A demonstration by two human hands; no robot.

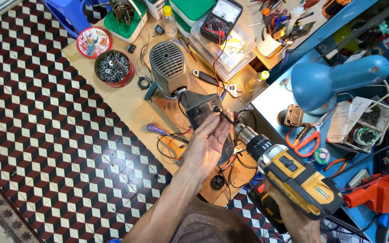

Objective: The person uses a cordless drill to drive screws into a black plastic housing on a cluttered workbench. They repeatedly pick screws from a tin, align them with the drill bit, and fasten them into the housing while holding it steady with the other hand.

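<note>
Item: dark plastic housing (202, 110) on wooden bench (131, 105), steadied by left hand (207, 145), fingers loosely flat against it. Right hand (296, 221) clenched on yellow cordless drill (293, 177), bit (226, 118) at a screw hole. Advice: keep bit square w/ hole, slow trigger, clear of wires (232, 164).

Illumination is bright and even, diffuse from overhead — shadows under the left hand (208, 146) and the cordless drill (289, 173) are soft and short. Mild glare marks the blue lamp shade (334, 78) at 2 o'clock. Focus is sharp at centre; wide-angle distortion bends the tiled floor (46, 135) toward 9 o'clock — corners soften slightly.
</note>
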